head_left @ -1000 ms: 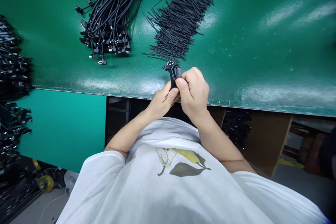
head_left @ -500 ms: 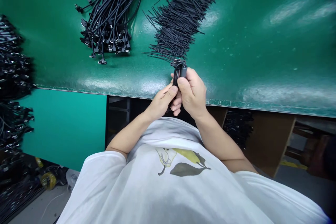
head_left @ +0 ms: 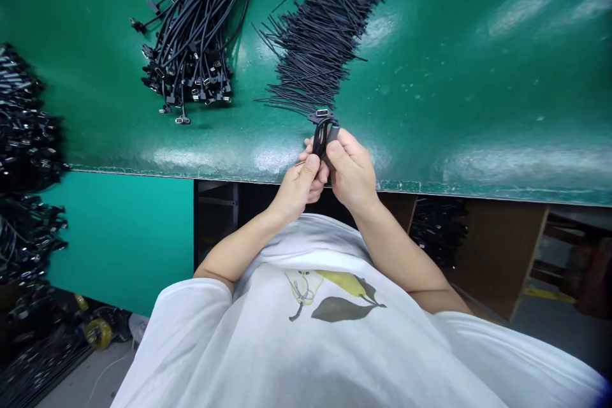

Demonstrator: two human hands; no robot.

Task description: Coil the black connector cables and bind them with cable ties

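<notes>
My left hand (head_left: 297,186) is closed on a folded black cable (head_left: 319,138), its thumb pressing the loops. The cable's flanged connector (head_left: 322,115) points up and away from me, above my fingers. My right hand (head_left: 352,169) is wrapped round the same bundle from the right, thumb on a thick dark plug (head_left: 333,134). Both hands touch each other near the table's front edge. Just beyond them lies a pile of thin black ties (head_left: 320,38). Further left is a heap of black cables with connectors (head_left: 196,57).
The green table (head_left: 454,76) ends at a front edge just before my body. More cables (head_left: 26,121) are heaped at the far left, above a lower green panel (head_left: 124,236). Under the table, a dark cable bundle (head_left: 437,229) sits beside a brown board (head_left: 492,255).
The view has shifted slightly. My left fingers have spread a little behind the bundle, and a thin strand now shows at the left hand. Both hands still hold the cable.
</notes>
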